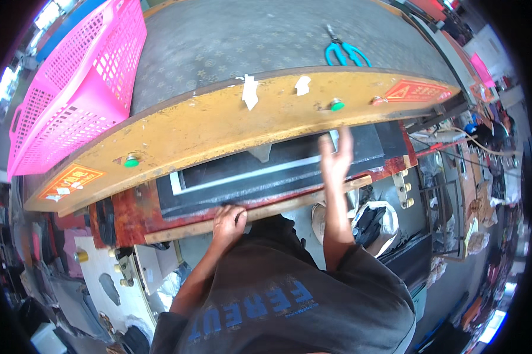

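Note:
My left hand (229, 225) lies on a long wooden bar (289, 205) along the near edge of a red-stained board (137, 216), its fingers curled over the bar. My right hand (338, 154) is raised above the board's right part, blurred by motion, its thumb apart from the fingers and nothing visible in it. Just beyond it, a green push button (337, 105) sits on the yellow machine beam (219, 118). On the board lies a black sheet (219, 200) with a pale strip frame (248, 176), partly hidden under the beam.
A pink plastic basket (71, 100) stands on the machine's patterned grey top (219, 41) at the left. Pliers with turquoise handles (347, 54) lie there at the right. Another green button (131, 160) is at the beam's left. A white sack (379, 221) stands below the board.

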Motion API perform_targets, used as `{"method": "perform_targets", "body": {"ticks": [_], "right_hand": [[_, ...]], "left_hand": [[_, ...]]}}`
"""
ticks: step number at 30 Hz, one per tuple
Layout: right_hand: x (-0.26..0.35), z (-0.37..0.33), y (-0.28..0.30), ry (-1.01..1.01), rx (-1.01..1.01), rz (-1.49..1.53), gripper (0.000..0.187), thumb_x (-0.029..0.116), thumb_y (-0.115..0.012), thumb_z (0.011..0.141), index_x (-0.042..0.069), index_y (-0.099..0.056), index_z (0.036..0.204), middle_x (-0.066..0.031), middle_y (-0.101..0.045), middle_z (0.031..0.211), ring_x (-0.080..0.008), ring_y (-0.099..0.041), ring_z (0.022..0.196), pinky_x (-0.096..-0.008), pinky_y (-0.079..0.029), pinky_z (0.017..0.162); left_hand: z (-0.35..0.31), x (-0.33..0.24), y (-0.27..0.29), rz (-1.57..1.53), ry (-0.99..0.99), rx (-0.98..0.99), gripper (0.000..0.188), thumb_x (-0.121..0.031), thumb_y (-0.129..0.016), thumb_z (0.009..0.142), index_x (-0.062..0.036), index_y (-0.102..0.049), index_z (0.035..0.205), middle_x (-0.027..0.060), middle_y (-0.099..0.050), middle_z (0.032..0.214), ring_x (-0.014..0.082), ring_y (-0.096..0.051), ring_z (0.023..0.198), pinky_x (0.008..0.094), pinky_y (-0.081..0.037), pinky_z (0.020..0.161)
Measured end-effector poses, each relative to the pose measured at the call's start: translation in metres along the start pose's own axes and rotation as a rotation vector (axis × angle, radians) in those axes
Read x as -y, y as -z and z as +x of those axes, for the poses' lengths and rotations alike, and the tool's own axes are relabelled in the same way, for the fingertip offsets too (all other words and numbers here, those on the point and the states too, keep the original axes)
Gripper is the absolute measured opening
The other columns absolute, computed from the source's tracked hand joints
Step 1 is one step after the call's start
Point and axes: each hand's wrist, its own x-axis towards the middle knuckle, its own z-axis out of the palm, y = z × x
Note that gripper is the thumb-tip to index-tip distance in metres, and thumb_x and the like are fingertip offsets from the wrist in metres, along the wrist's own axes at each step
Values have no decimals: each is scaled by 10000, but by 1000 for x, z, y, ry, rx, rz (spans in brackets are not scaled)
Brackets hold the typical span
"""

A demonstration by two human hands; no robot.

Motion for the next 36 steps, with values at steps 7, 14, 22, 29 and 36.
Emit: {"method": "perform_targets", "body": {"ticks": [7, 14, 22, 29, 36], "right_hand": [[-12, 17, -3, 77, 216, -114, 578, 142, -694, 985, -52, -539, 1507, -283, -597, 1480, -397, -575, 1394, -444, -422, 1193], [-34, -83, -31, 368, 768, -405, 202, 217, -780, 920, 95, -818, 1076, -85, -778, 1074, -322, -689, 1043, -446, -501, 986], [-40, -88, -30, 320, 697, -272, 176, 183, -764, 924, 82, -808, 1062, -87, -787, 1095, -310, -696, 1083, -453, -499, 1031], [-15, -100, 7, 101, 901, -331, 249, 206, -763, 931, 48, -798, 1119, -141, -784, 1114, -361, -699, 1117, -469, -509, 1050], [18, -92, -17, 27, 617, -317, 731, 366, -864, 833, 76, -626, 1461, -276, -557, 1503, -466, -517, 1398, -519, -443, 1172]], "left_hand": [[66, 12, -7, 151, 28, -213, 171, -236, -790, 902, -80, -722, 891, 114, -684, 908, 360, -651, 920, 492, -502, 949], [78, 12, -5, 165, 58, -244, 171, -217, -788, 904, -88, -706, 828, 98, -681, 860, 337, -642, 841, 462, -504, 880], [78, 7, -4, 96, 106, -196, 195, -247, -775, 915, -78, -712, 844, 104, -699, 895, 349, -673, 895, 493, -496, 988], [39, -8, -7, 78, 86, -163, 156, -207, -740, 916, -72, -719, 840, 117, -686, 874, 354, -654, 871, 484, -497, 930], [-4, -22, -11, -271, 355, -157, 338, -239, -717, 1018, -11, -629, 785, 148, -579, 672, 286, -549, 570, 430, -472, 603]]}}
